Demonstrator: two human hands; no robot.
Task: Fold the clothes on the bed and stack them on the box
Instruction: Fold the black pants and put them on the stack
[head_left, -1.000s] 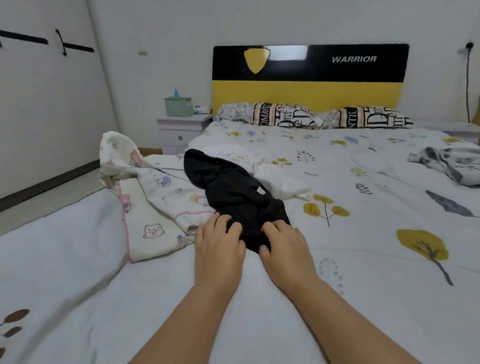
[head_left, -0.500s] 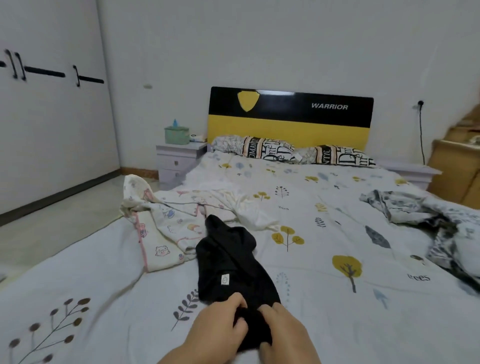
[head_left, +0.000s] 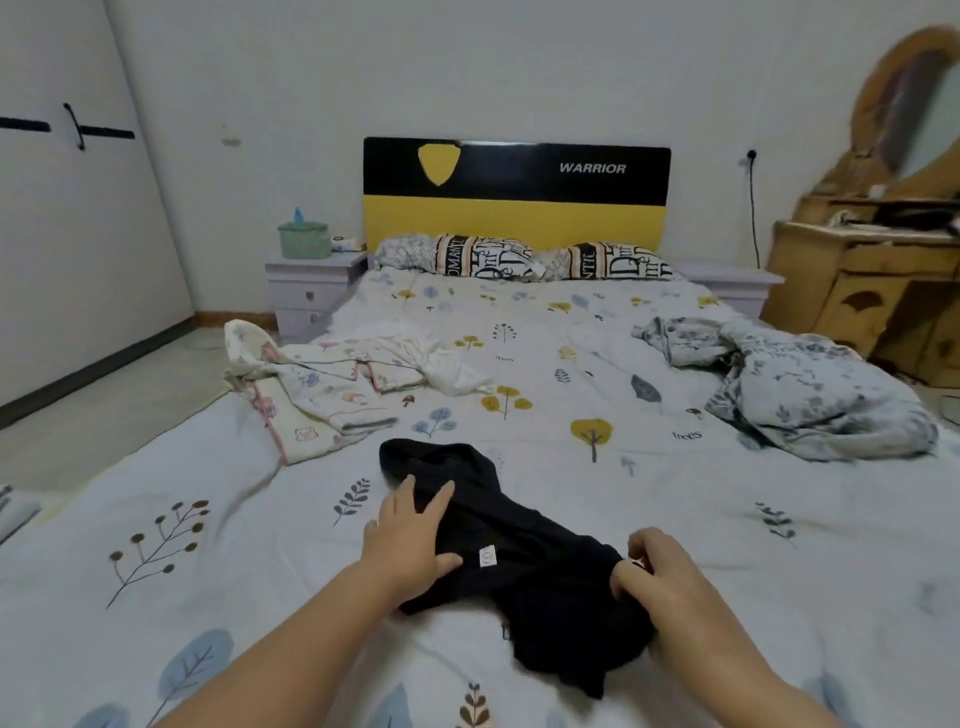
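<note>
Although you have a black garment (head_left: 524, 561) under both hands near the foot of the bed (head_left: 545, 332), nothing in view counts as folded yet, so I judge the task barely begun. Your left hand (head_left: 410, 540) lies flat on the cloth with straight, spread fingers, pressing its left side. Your right hand (head_left: 660, 577) has curled fingers that pinch the bunched right edge of the same garment. It lies crumpled and diagonal, a small white tag showing near your left thumb, so spreading it flat looks like the step in hand. Left to do, as I read it: a cream printed garment (head_left: 322, 389) heaped toward the bed's left edge, with a plain white piece (head_left: 452, 369) just beside it, and a grey patterned heap (head_left: 800, 395) at the right edge, which may be clothing or bedding; I cannot tell. You have no box in view at all, so the stacking place and any stack on it are hidden. What kind of garment the black one is stays hard to make out.
</note>
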